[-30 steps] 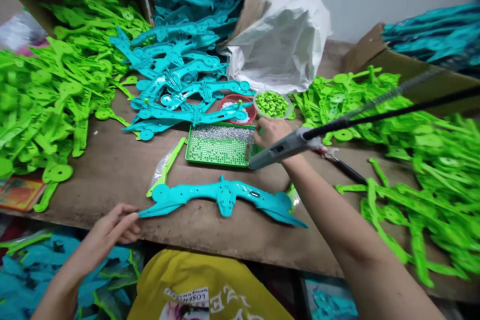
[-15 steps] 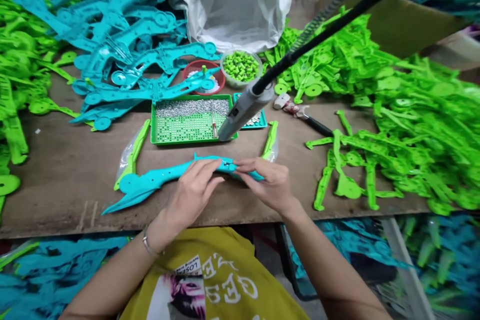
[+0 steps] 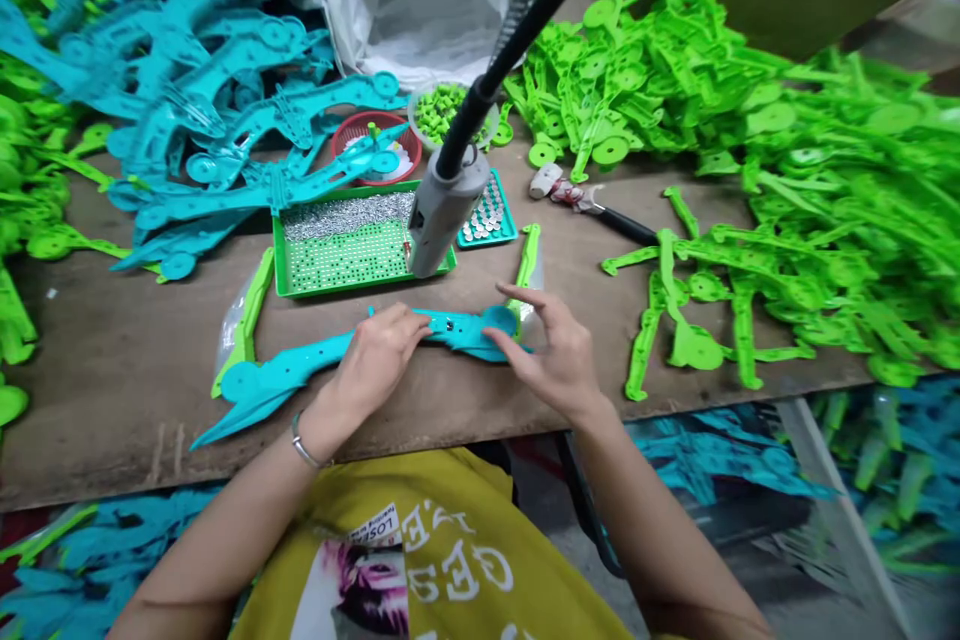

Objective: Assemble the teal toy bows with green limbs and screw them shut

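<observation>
Holding hand: my left hand [image 3: 384,355] lies over the middle of the blue piece [image 3: 304,363], its grip pressed round it.
Spread hand: my right hand [image 3: 559,355] has thumb and finger wide apart by the piece's right end; I can't tell if the thumb touches.
Blue piece: flat on the bench [image 3: 112,370], just in front of the green tray [image 3: 330,289].
Done, I think: a shiny bit [image 3: 451,325] seems to sit in its slot.
Not sure: the left green arm [image 3: 255,313] and right green arm [image 3: 528,262] lie near its ends, one on each side of the green tray; I can't tell if they're joined.
Grey tool [image 3: 448,215]: hanging by the green tray's right end, no hand on it.
Lots left: silver bits [image 3: 337,213] inside the green tray, a blue heap [image 3: 180,120] behind its left, a green heap [image 3: 637,85] behind its right, so I guess only a little is finished.
</observation>
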`<state>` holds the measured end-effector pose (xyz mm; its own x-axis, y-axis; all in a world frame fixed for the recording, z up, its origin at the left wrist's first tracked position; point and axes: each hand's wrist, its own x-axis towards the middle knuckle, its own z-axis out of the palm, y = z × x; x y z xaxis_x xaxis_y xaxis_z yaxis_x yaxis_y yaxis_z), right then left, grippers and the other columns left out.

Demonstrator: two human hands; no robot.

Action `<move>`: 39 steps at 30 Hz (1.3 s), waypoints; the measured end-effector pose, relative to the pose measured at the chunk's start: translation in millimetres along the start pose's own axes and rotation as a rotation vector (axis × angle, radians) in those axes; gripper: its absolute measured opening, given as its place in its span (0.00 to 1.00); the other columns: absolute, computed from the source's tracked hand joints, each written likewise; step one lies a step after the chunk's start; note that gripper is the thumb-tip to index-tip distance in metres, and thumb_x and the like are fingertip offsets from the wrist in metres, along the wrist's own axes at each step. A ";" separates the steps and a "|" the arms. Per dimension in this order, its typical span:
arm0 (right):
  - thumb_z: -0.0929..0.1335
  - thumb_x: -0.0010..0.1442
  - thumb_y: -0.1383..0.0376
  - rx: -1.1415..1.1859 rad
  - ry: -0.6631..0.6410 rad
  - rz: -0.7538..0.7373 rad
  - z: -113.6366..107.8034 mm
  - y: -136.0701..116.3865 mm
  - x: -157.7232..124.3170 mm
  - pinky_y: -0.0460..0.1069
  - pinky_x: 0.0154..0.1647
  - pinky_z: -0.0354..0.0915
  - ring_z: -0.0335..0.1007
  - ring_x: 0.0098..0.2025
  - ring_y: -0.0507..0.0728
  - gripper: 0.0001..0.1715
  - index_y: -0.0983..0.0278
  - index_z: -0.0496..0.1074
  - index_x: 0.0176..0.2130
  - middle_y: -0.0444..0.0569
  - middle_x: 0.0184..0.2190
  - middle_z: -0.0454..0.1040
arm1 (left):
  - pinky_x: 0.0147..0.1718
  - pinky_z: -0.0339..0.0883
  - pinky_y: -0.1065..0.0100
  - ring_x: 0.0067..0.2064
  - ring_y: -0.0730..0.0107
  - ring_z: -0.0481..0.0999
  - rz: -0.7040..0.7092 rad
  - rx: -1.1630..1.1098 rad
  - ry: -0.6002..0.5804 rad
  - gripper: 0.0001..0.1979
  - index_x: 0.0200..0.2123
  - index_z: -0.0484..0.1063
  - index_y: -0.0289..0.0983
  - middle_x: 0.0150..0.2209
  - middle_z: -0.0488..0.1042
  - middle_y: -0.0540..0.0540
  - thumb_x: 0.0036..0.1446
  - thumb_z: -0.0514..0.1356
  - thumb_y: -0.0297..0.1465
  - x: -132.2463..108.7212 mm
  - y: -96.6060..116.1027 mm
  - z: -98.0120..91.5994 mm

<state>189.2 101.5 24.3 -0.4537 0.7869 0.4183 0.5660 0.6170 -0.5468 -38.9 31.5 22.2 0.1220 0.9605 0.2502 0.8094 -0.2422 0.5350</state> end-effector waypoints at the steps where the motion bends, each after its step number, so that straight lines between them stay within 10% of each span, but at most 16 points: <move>1: 0.73 0.58 0.61 -0.034 0.023 0.017 -4.6 3.9 -2.5 0.58 0.50 0.72 0.76 0.49 0.62 0.25 0.61 0.68 0.54 0.54 0.48 0.78 | 0.36 0.71 0.67 0.35 0.66 0.78 -0.004 0.012 -0.032 0.07 0.40 0.77 0.34 0.34 0.77 0.44 0.63 0.59 0.28 1.5 0.7 0.6; 12: 0.74 0.55 0.57 0.048 -0.033 0.283 -27.4 23.0 -40.0 0.60 0.52 0.69 0.74 0.49 0.63 0.25 0.61 0.70 0.51 0.54 0.47 0.76 | 0.30 0.62 0.67 0.31 0.67 0.71 -0.062 0.199 -0.240 0.12 0.35 0.78 0.34 0.30 0.71 0.45 0.66 0.55 0.26 15.1 10.1 1.4; 24: 0.74 0.55 0.59 0.231 -0.134 0.260 -9.4 23.5 -49.0 0.58 0.47 0.75 0.69 0.48 0.60 0.40 0.58 0.59 0.62 0.57 0.56 0.60 | 0.33 0.67 0.69 0.32 0.71 0.74 -0.103 -0.193 -0.065 0.04 0.31 0.76 0.36 0.30 0.74 0.49 0.59 0.64 0.28 20.3 -0.5 10.5; 39: 0.74 0.55 0.58 0.145 -0.097 0.225 -7.0 21.1 -46.3 0.59 0.41 0.76 0.70 0.40 0.58 0.37 0.59 0.61 0.60 0.58 0.53 0.63 | 0.47 0.66 0.49 0.52 0.49 0.67 -0.042 0.228 -0.116 0.19 0.54 0.73 0.44 0.55 0.68 0.38 0.58 0.62 0.30 -14.1 13.8 5.5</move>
<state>227.0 78.2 -1.5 -0.3952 0.8949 0.2072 0.5586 0.4132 -0.7192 -26.3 15.3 21.6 0.1399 0.9815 0.1305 0.9222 -0.1772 0.3438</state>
